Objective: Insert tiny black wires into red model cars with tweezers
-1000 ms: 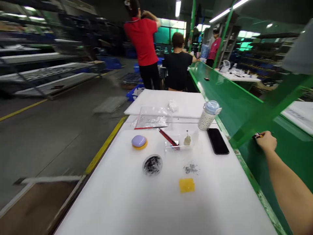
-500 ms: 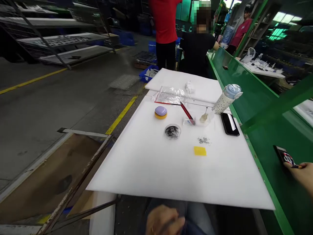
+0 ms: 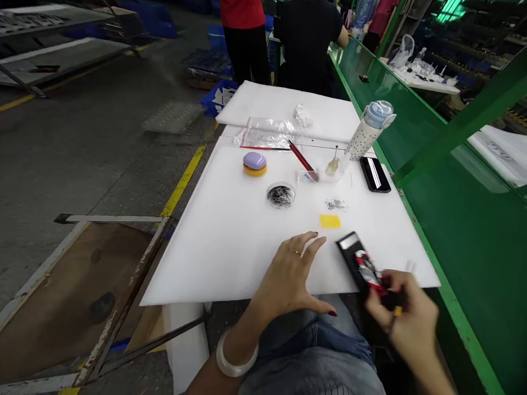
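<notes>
My right hand (image 3: 401, 310) grips a flat black rectangular piece with red and white markings (image 3: 362, 264) at its near end. The piece is blurred and tilts over the table's front right part; its exact kind I cannot make out. To its left, my left hand (image 3: 288, 274) is empty, fingers apart and thumb spread toward the black piece. Just beyond the fingertips lies a yellow pad (image 3: 330, 221). Behind it are small dark slivers (image 3: 336, 204) in a loose pile. A round clear dish (image 3: 280, 195) of black slivers sits farther left.
On the white table (image 3: 197, 263) are a purple and orange oval object (image 3: 254, 163), a clear tray (image 3: 307, 176) with dark red sticks, a phone (image 3: 375, 174) and a dotted bottle (image 3: 368, 130). A green frame (image 3: 461, 219) borders the right side. Two people are beyond the table.
My right hand has brought the black piece from the far right over to the table's front. My left hand has risen from my lap and opened. The view has tilted down.
</notes>
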`<state>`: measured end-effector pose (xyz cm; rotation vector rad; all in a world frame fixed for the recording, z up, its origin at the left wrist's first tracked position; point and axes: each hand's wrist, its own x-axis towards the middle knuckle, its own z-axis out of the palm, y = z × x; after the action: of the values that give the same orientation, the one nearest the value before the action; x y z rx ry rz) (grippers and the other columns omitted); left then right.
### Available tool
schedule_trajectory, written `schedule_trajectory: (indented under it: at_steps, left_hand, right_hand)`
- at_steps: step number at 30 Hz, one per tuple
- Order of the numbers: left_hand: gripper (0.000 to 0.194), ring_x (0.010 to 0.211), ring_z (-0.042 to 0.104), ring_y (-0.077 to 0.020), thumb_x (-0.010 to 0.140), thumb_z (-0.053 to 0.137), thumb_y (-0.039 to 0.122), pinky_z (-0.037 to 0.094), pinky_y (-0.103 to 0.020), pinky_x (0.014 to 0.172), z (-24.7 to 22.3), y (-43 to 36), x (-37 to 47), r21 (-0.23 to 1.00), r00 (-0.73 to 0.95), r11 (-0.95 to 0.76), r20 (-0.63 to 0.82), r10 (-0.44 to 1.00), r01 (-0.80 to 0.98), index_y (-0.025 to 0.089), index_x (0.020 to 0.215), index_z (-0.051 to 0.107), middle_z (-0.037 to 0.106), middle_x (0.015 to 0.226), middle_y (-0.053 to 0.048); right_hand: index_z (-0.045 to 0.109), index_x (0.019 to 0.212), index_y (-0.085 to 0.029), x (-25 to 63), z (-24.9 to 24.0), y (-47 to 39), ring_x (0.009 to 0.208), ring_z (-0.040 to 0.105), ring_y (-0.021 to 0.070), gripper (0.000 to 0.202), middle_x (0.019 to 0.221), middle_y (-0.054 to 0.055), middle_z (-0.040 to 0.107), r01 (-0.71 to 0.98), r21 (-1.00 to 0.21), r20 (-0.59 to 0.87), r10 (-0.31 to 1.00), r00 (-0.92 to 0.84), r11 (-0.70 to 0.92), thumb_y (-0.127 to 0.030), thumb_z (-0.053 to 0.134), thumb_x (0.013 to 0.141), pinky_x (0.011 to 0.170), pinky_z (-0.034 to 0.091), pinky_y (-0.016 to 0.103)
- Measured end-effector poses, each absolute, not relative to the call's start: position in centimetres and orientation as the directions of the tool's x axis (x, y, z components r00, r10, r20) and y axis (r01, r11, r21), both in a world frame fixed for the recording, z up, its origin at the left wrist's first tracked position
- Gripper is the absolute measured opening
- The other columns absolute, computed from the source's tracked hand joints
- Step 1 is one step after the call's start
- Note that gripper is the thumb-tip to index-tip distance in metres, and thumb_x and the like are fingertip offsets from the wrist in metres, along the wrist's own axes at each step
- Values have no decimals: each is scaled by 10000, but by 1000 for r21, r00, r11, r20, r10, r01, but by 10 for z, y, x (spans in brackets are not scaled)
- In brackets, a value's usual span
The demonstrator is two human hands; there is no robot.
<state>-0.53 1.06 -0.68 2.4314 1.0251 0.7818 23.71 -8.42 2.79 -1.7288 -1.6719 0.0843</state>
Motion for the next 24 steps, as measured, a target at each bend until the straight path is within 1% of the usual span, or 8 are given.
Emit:
schedule_trajectory:
  at_steps: [3,6,9,11,14,16,20,24]
  left_hand:
    - [1220,1316,515,-405,529,699,933,436,-599,1096,-2,11,-3,531,602,-646,285,746,549,137,1415,431,527,1427,-242]
    - [1120,1285,528,-400,495,868,729,449,-588,1088,3,11,0,502,614,-634,232,754,589,143,1367,478,549,1406,-216]
    - [1058,1322,507,-394,511,902,566,443,-563,1112,5,11,1,494,622,-638,224,750,591,141,1381,477,539,1439,-203]
    - [1063,1402,441,-405,541,876,591,419,-564,1142,5,10,1,484,641,-650,213,737,586,137,1410,464,503,1496,-205]
    - [1190,1434,393,-449,556,738,873,385,-617,1142,2,10,1,437,655,-672,217,724,598,105,1426,477,497,1518,-225]
    - [1242,1389,435,-464,549,668,947,394,-628,1108,1,10,1,390,647,-678,229,727,624,85,1426,489,539,1490,-224]
    - [1139,1404,431,-433,619,781,770,398,-562,1101,3,10,-1,360,671,-694,208,712,624,86,1468,451,542,1520,-176]
    - [1143,1471,368,-404,627,782,738,380,-528,1125,5,13,-4,372,706,-711,178,685,597,93,1494,411,498,1567,-151]
  right_hand:
    - [437,842,-278,184,14,-76,675,674,207,252,847,26,694,817,-557,420,899,125,147,-276,687,806,590,553,319]
    - [509,898,-269,183,16,-71,688,672,215,210,847,35,697,791,-584,368,928,53,186,-282,706,825,583,549,323]
    - [610,945,-249,210,39,-54,720,701,204,135,864,32,732,726,-637,288,954,-86,258,-334,699,887,637,567,304]
    - [666,960,-238,230,60,-26,675,705,180,103,799,13,736,727,-620,323,940,-106,295,-336,633,953,610,547,274]
    - [701,1037,-227,247,82,45,497,627,126,225,710,-11,725,748,-562,453,888,-80,354,-320,497,1031,528,479,251]
    - [721,985,-219,249,81,104,514,614,142,250,610,-17,663,774,-492,520,848,-107,399,-350,512,1021,564,466,270]
    - [683,785,-219,240,58,204,631,616,191,235,518,-27,519,810,-410,600,793,-107,420,-421,690,905,624,439,297]
    - [628,735,-236,228,56,235,679,621,217,181,541,-25,481,852,-360,604,791,-97,380,-333,709,865,655,430,324]
